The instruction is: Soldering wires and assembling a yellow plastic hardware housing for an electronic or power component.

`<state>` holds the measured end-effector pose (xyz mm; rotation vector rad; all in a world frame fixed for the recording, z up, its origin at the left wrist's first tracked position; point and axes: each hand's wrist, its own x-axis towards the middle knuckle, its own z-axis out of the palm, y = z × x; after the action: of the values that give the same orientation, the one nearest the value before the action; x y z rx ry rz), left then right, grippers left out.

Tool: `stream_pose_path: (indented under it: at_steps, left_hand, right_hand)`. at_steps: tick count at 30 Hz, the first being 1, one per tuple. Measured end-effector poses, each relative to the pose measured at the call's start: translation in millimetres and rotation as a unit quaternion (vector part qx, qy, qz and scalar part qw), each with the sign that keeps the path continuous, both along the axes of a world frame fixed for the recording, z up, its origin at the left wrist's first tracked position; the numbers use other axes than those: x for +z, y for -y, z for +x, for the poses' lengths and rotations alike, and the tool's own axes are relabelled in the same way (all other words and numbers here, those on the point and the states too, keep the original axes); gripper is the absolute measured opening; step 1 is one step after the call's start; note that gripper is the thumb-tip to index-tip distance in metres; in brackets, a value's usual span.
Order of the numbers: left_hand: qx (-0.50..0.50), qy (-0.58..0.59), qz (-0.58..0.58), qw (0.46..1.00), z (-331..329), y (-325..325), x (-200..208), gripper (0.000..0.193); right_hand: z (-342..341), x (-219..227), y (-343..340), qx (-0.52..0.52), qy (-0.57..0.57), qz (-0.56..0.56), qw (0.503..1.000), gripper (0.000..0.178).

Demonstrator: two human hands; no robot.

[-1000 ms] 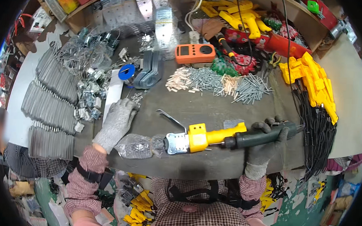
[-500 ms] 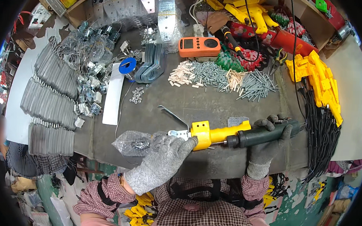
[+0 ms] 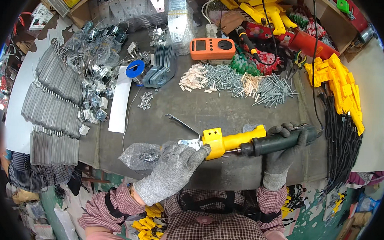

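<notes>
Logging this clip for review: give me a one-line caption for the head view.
Gloved right hand grips a yellow-and-grey tool on the workbench; gloved left hand touches its metal front end.

Your left hand (image 3: 172, 169) wears rough grey knit cloth, touching the tool (image 3: 243, 142) of glossy yellow and matt dark plastic. Beside it lies a crinkled clear plastic bag (image 3: 140, 155); the worktop (image 3: 201, 112) looks matt grey.
</notes>
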<state>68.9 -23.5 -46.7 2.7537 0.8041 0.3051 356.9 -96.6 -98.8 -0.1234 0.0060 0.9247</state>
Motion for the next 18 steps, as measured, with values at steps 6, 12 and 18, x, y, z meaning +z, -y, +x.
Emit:
stream_pose_path:
  at_steps: [6, 12, 18]
  left_hand:
    - [0.074, 0.106, -0.157, 0.979, -1.5, -34.6, 16.2, 0.048]
    - [0.045, 0.082, -0.192, 0.977, -2.6, -35.8, 9.6, 0.044]
    - [-0.033, -0.025, -0.060, 0.997, -10.1, -30.5, 13.7, 0.066]
  right_hand:
    - [-9.1, 10.8, -2.8, -0.030, 0.005, -0.072, 0.997, 0.034]
    - [-8.0, -2.1, -2.1, -0.053, 0.013, -0.081, 0.995, 0.036]
    - [23.1, 37.9, -0.7, 0.027, 0.161, -0.129, 0.978, 0.057]
